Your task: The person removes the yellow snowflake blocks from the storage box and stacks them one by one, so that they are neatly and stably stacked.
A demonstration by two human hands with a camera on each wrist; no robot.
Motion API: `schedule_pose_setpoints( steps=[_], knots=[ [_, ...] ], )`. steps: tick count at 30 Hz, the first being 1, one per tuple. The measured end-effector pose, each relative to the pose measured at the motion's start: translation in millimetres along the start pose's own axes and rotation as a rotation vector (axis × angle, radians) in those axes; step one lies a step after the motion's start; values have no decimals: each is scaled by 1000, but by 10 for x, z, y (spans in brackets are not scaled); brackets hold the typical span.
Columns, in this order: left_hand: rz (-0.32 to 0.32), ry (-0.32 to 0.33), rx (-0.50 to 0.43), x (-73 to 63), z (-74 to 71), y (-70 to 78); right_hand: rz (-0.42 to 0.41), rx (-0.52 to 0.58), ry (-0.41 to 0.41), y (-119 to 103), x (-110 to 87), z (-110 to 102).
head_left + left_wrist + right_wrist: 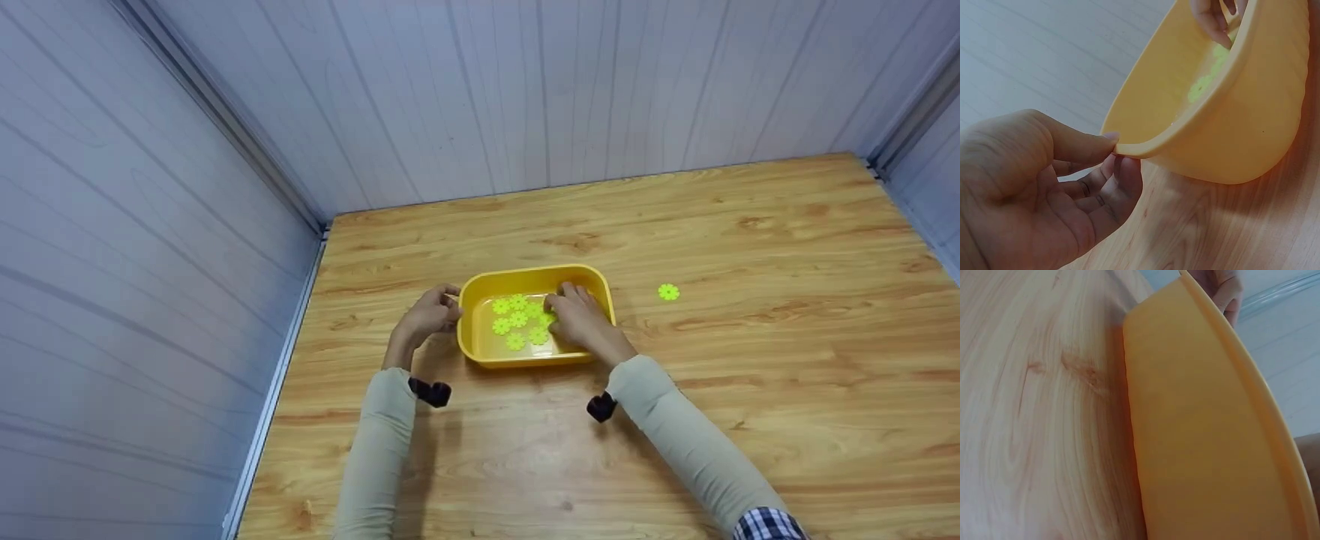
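Observation:
A yellow plastic basin stands on the wooden table. Bright yellow-green flower-shaped pieces lie flat on its floor, several of them. With thumb and fingers, my left hand pinches the basin's left rim, plain in the left wrist view, where the thumb lies over the edge. Inside the basin's right half, my right hand reaches down with bent fingers at the flower pieces there. Whether those fingers pinch a piece is hidden. The right wrist view mostly shows the basin's outer wall.
One more flower piece lies on the table to the right of the basin. Pale panelled walls border the table at the back and sides. A small black device is strapped at each wrist.

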State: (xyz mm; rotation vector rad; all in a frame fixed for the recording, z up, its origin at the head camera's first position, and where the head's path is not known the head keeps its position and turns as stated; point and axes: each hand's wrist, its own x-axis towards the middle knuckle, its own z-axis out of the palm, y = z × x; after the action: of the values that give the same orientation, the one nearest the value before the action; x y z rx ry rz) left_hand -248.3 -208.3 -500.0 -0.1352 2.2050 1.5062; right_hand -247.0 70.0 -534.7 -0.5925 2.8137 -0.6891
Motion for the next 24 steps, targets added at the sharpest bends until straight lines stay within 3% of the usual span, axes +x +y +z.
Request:
schedule_pose_setpoints(
  steps=[11, 19, 24],
  knots=[
    [-13, 3, -25, 8, 5, 8, -4, 6, 36, 2, 18, 6],
    [-10, 4, -24, 0, 0, 6, -8, 248, 2, -3, 28, -45],
    [-9, -4, -36, 8, 1, 4, 35, 369, -17, 6, 43, -64]
  ],
)
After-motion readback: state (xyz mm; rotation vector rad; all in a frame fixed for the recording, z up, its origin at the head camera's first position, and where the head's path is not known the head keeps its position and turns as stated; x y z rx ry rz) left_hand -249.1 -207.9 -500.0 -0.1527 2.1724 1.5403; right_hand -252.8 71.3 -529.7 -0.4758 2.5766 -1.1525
